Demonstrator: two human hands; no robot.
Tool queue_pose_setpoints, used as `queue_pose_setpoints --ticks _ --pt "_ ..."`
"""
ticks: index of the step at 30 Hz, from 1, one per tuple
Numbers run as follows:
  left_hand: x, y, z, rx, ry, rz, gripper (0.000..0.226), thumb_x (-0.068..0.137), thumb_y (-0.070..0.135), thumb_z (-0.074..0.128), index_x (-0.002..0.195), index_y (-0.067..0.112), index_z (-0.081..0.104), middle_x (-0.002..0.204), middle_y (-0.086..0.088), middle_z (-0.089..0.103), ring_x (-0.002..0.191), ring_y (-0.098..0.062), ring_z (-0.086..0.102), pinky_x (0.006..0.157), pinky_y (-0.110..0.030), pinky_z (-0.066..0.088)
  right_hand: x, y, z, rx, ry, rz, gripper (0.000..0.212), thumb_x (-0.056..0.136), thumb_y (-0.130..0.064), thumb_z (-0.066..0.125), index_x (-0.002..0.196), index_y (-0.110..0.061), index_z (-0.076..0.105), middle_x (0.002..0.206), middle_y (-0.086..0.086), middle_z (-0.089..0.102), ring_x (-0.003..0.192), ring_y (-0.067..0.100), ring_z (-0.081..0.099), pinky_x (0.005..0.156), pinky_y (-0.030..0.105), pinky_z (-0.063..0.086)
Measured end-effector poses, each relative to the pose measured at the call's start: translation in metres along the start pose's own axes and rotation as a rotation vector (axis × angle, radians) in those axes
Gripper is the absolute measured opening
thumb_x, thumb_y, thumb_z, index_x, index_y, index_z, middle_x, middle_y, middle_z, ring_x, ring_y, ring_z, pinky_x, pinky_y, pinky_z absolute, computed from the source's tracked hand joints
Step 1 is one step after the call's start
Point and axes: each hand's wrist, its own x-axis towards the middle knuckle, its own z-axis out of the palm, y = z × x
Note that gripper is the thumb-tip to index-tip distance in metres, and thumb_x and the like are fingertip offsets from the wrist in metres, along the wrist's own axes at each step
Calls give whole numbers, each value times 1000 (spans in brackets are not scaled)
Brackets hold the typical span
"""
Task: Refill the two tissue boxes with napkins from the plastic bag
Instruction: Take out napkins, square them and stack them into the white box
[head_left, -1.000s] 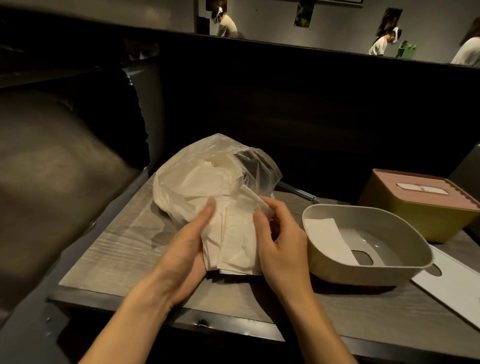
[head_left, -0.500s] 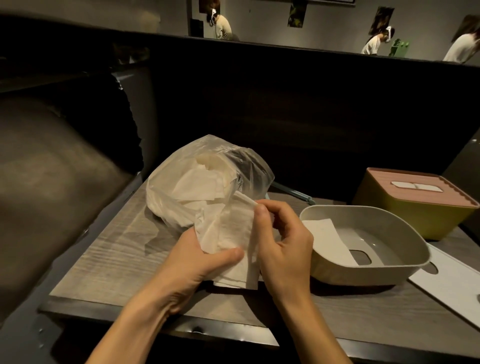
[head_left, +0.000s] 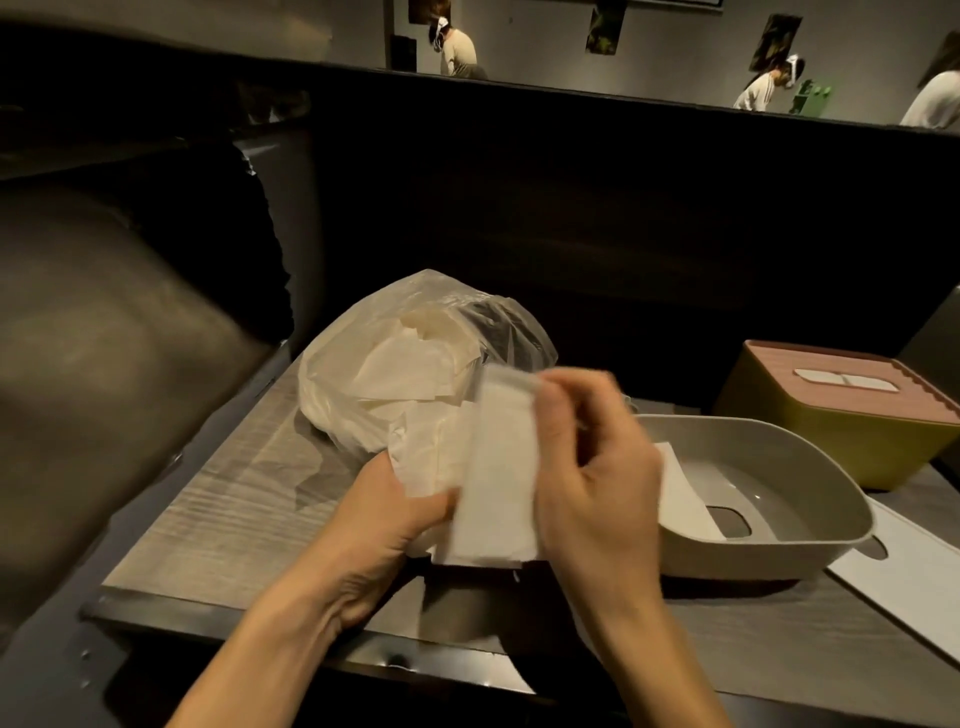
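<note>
Napkins sit as a folded stack between both hands, just in front of the plastic bag on the worktop. The left hand holds the stack from below, its fingers curled round the lower edge; the right hand pinches the upper edge, though its fingers are blurred with motion. The grey tissue box lies open just right of the hands, one napkin already inside; the yellow tissue box, lid on, stands behind it.

To do this well, I judge the stack should be squared at its edges, kept flat, and laid level into the grey box so no sheets snag on the rim, with loose sheets kept clear of the bag's mouth.

Against half a second ago, the stack has come further out of the bag and stands more upright, and the right hand has risen to its top edge.
</note>
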Motion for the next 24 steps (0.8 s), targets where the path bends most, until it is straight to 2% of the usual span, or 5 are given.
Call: queue_pose_setpoints --ticks 2,7,14,19,24 --pt "-2 3 3 -64 -7 -2 46 82 4 80 126 8 69 122 -14 74 114 -31 71 92 -41 60 -7 16 5 -219 -110 20 11 107 -30 55 103 -33 64 85 -16 65 80 9 65 63 30 54" --pt "-4 8 6 -239 31 -39 34 98 18 56 129 6 66 121 -14 74 112 -27 72 87 -34 62 -14 37 16 -401 -15 -11 11 107 -25 57 105 -25 68 95 -16 62 89 1 59 75 13 44" --pt "-5 5 6 -145 32 24 41 91 -2 64 131 6 64 123 -17 73 115 -32 70 93 -40 60 -18 35 19 -197 -89 326 45 103 -53 52 143 -32 54 121 -24 56 112 -3 57 92 21 51" --pt "-4 6 8 -166 100 40 32 98 7 59 129 8 64 119 -13 75 111 -28 72 90 -36 61 -22 32 11 -93 -127 395 15 98 -40 66 92 -30 74 85 -23 74 80 -2 71 66 26 59" --pt "-2 9 9 -281 145 11 29 106 13 45 128 9 64 119 -11 75 111 -25 73 89 -36 62 -24 29 8 65 2 294 13 102 -38 59 101 -28 66 93 -15 73 86 5 70 69 29 58"
